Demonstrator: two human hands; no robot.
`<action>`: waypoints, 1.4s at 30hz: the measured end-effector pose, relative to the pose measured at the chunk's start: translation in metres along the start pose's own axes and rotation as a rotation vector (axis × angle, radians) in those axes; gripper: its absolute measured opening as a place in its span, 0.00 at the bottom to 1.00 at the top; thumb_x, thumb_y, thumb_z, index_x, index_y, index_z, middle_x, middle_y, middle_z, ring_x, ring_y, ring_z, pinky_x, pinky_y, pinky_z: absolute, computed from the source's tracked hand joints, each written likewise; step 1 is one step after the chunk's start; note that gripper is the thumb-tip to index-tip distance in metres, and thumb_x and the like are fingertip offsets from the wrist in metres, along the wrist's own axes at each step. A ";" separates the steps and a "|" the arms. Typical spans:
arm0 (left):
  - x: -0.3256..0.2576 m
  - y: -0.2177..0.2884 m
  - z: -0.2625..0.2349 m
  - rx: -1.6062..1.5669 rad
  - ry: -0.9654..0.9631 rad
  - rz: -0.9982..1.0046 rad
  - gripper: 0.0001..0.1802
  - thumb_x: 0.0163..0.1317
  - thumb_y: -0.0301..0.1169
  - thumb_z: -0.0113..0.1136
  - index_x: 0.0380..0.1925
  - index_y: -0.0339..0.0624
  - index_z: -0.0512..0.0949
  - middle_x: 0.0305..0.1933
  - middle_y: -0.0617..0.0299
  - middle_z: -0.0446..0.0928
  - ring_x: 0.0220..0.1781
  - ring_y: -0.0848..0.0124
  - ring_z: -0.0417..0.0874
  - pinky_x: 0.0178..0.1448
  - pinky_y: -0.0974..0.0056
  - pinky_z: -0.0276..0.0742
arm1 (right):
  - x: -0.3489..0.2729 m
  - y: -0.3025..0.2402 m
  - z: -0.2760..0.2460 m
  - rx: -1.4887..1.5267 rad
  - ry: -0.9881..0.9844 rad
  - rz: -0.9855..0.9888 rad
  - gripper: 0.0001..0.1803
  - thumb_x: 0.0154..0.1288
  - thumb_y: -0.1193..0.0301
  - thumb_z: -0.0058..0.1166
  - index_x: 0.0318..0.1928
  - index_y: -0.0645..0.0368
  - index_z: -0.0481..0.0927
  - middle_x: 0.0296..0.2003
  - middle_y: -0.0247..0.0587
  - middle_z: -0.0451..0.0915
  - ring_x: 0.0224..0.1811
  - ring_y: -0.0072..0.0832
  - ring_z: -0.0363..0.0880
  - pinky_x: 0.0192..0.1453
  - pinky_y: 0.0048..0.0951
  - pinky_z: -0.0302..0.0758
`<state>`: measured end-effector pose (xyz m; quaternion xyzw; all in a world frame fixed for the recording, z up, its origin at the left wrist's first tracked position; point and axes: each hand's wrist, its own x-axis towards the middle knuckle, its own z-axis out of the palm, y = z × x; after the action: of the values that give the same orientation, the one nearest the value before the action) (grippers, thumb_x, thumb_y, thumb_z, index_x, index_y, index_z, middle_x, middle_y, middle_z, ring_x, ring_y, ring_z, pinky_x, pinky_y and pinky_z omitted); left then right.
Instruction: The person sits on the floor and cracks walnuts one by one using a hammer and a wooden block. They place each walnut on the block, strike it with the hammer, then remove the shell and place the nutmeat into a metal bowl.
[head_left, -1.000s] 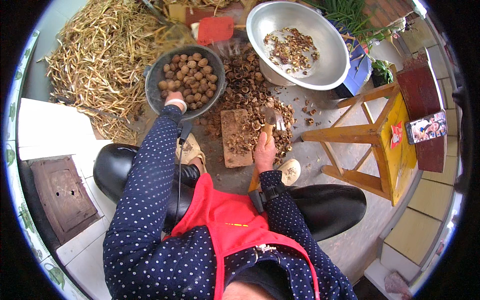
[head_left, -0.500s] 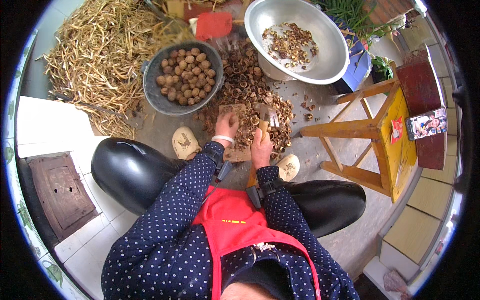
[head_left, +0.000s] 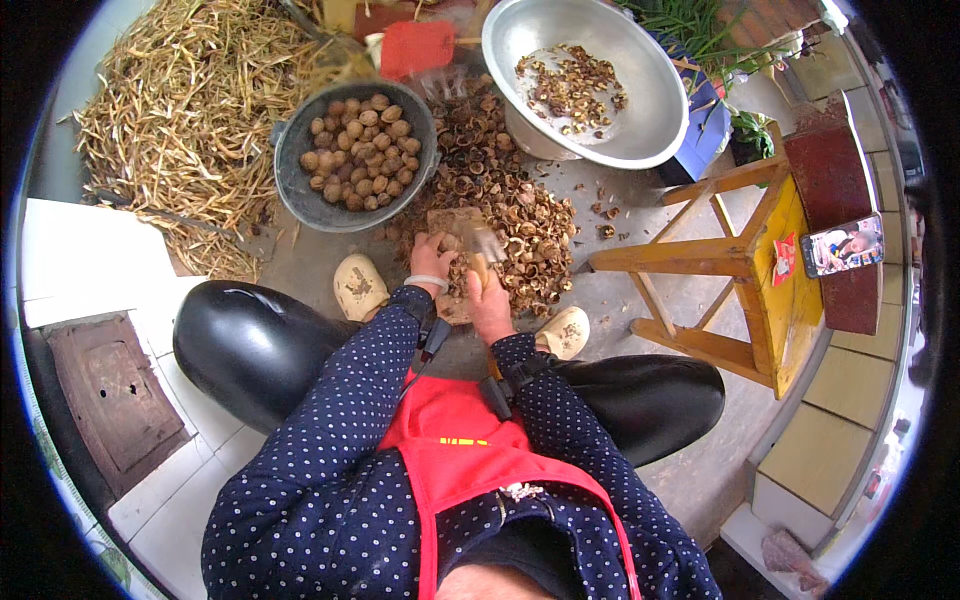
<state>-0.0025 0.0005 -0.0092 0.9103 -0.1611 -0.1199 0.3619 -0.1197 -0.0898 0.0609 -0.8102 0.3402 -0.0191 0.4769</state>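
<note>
My right hand [head_left: 489,305] is closed round the wooden handle of a hammer [head_left: 487,245], whose metal head is smeared by motion over a wooden block [head_left: 455,217]. On the block's left side rests my left hand [head_left: 431,257], its fingers bent inward close to the hammer head. What those fingers pinch is too small and blurred to make out. Cracked walnut shells [head_left: 530,235] lie heaped around the block. Beyond my left hand stands a dark bucket [head_left: 288,185] of whole walnuts [head_left: 365,150].
A large metal basin [head_left: 650,125] at the back holds walnut pieces [head_left: 575,90]. Dry straw [head_left: 190,110] is piled at the back left. To the right stands a yellow wooden stool [head_left: 740,255] with a phone [head_left: 845,246] beside it. My shoes [head_left: 360,285] flank the block.
The hammer head has shifted left toward my left hand. My left hand has moved slightly left and down, and its fingers now reach onto the block. The whole view has shifted a little.
</note>
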 end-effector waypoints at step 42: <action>0.020 -0.065 0.053 -0.910 -0.095 -0.214 0.17 0.63 0.42 0.46 0.36 0.39 0.74 0.38 0.56 0.75 0.38 0.58 0.77 0.41 0.57 0.72 | -0.008 -0.009 -0.013 -0.199 -0.101 0.016 0.24 0.68 0.49 0.40 0.40 0.61 0.68 0.27 0.59 0.79 0.33 0.56 0.78 0.35 0.52 0.73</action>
<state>0.0115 0.0047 -0.0947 0.6641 -0.0137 -0.2567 0.7020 -0.1255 -0.0925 0.0777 -0.8506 0.3225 0.0594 0.4109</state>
